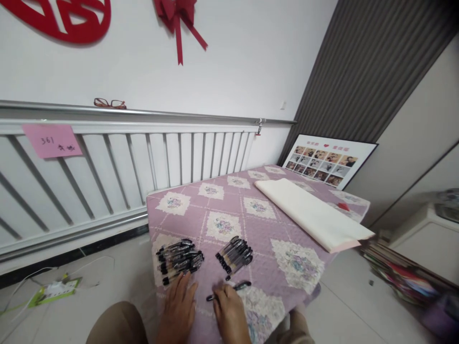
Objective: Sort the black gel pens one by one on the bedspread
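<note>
Black pen (244,285) in the right hand (228,306), near edge of the surface (201,224), fingers curled and pinching around its middle; long axis nearly crosswise, right end angled slightly away from the wearer, writing tip impossible to tell. Left hand (178,298) with fingers outstretched and slightly parted, fingertips at the near side of the left pen pile (179,258). Right pen pile (234,257) just beyond the right hand, slanting more steeply away to the right. Beneath, lilac cloth with pale floral diamonds; farther right, folded cream sheet (308,208). Behind, white radiator (184,155), red bow (177,16) on white wall, photo board (328,160) by grey ribbed panelling (344,76).
</note>
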`<state>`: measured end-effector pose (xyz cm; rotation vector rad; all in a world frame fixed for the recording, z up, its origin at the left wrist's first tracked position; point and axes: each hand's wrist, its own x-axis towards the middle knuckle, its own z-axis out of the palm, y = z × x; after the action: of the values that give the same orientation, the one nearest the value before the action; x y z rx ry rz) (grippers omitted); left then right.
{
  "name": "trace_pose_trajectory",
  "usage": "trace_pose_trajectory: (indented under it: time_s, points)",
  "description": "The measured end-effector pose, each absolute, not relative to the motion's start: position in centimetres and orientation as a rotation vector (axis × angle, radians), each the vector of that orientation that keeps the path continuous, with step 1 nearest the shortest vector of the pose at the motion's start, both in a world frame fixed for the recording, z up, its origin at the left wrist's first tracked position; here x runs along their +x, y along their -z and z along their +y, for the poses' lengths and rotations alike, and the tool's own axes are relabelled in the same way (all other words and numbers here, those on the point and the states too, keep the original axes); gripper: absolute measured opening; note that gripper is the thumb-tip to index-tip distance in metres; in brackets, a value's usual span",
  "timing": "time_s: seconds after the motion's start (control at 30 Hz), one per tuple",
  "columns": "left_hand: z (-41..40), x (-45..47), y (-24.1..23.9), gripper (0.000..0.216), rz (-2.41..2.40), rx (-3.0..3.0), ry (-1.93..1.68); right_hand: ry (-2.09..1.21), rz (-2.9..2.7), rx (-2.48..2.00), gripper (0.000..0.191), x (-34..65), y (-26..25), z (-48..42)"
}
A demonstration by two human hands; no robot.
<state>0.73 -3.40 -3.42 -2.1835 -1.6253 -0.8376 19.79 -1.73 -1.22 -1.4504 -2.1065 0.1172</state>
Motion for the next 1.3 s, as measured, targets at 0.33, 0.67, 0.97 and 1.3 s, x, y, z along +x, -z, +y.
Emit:
trace_pose_trajectory:
  time_s: [0.33,0.67,0.97,1.3]
  points:
    - [-4.0,0.9,1.8,0.035,-1.670,-2.424,0.781,-0.079,-2.046,-1.441,0.042,22.8,0.2,-1.2]
    - [-4.2,1.6,0.2,0.037,-1.786,-2.552,0.664,-0.231,-2.183,-1.445,0.026,20.1,-0.2,-3.1]
    - [-3.7,1.8,-0.5,0.016,-1.983,-2.629,0.589,-0.281,-2.149,-1.379,0.019,19.9,0.2,-2.4]
    - [-4.2,1.7,-1.1,0.021,-2.068,-2.558,0.680,-0.220,-2.117,-1.432,0.018,21.8,0.4,-1.4]
